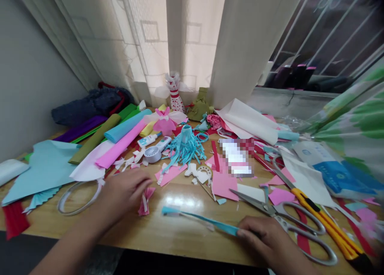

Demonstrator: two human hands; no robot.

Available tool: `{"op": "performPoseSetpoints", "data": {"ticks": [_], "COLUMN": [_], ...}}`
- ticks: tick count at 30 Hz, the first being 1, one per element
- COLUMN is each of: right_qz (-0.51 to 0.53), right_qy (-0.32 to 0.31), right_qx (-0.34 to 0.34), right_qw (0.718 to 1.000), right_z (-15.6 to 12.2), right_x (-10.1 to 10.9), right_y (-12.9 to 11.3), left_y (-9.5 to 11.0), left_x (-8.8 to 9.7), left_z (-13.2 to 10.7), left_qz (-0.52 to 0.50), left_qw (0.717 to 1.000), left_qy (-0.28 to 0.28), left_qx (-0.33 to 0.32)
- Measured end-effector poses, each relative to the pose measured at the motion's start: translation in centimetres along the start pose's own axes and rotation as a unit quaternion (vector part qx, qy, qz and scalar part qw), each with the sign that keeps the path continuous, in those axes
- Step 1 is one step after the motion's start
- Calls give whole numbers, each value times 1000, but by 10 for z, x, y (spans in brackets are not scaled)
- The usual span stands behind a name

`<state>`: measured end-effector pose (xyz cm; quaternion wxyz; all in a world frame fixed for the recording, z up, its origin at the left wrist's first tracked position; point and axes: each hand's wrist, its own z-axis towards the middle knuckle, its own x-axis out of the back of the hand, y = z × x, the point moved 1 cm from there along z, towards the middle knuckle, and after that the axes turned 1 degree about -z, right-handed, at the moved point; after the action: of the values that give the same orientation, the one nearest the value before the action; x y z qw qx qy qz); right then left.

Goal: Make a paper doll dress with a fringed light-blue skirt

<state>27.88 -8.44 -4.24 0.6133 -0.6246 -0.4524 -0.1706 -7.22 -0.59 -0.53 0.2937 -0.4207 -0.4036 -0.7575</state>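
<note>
My left hand (123, 193) rests on the wooden table (180, 227), fingers curled loosely, its fingertips touching a small pink pleated paper fan (146, 201). My right hand (264, 237) is closed in a pinch on one end of a long thin blue paper strip (198, 219), which stretches left across the table. Large silver scissors (285, 217) lie just right of that hand, beside an orange utility knife (324, 223).
Rolls of crepe paper (120, 137) in several colours lie at the left, with a light blue sheet (45, 163) and a wire ring (79, 195). A blue fringed paper piece (184, 147), glue bottles, pink scraps (223, 185) and white sheets (249, 121) crowd the middle. Curtains hang behind.
</note>
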Motion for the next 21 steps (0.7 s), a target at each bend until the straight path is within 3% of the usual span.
{"op": "performPoseSetpoints", "data": {"ticks": [4, 8, 11, 13, 18, 21], "right_qz": [-23, -81, -94, -89, -71, -48], "right_qy": [56, 171, 260, 286, 291, 282], "right_qx": [12, 71, 129, 151, 161, 169], "right_qw": [998, 979, 952, 942, 940, 943], "right_z": [9, 15, 17, 18, 21, 29], "right_x": [-10, -18, -18, -17, -15, -12], "right_y": [-5, -7, -7, -6, -7, -15], "left_y": [34, 56, 59, 57, 50, 45], "left_x": [-38, -61, -67, -70, -77, -75], "left_z": [32, 62, 76, 80, 82, 84], "left_qz": [66, 60, 62, 44, -2, -57], "left_qw": [995, 988, 982, 979, 979, 983], "left_qy": [-61, -115, -159, -179, -181, -153], "left_qx": [-46, -85, -83, -87, -93, -83]}}
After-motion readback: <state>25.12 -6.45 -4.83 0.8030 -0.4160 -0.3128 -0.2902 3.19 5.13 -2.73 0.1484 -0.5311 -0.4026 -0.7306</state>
